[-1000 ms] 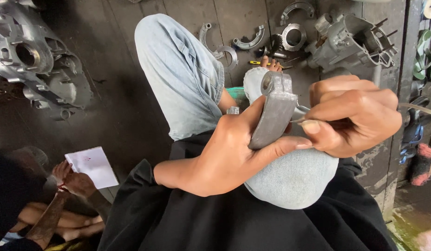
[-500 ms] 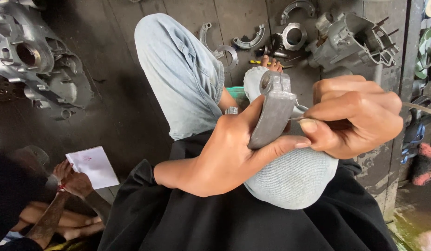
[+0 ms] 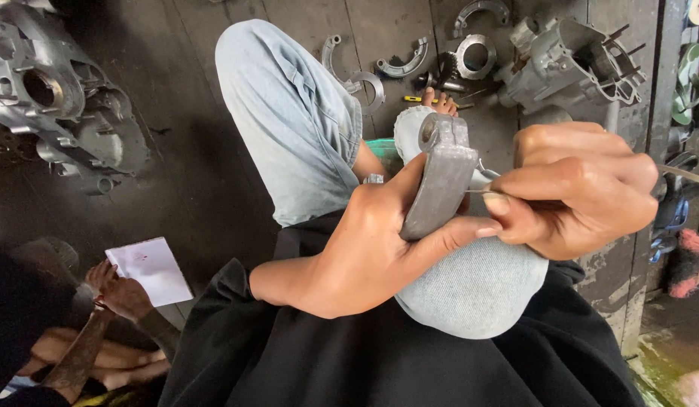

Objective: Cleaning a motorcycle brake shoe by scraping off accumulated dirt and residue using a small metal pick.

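bare dark floor (image 3: pixel 191 181) left, engine parts (image 3: pixel 572 60) crowding ahead, knees (image 3: pixel 289 113) flanking

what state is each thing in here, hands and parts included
left hand: closed around the grey metal part, holding it upright over the knee
right hand: pinching a thin metal tool, tip at the part's edge
engine casing: lying on the floor, untouched
curved metal pieces: loose on the floor
white paper: flat beside another person's hand

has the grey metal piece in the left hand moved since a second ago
No. The grey metal piece sits at the same spot against the engine casing on the floor behind it.
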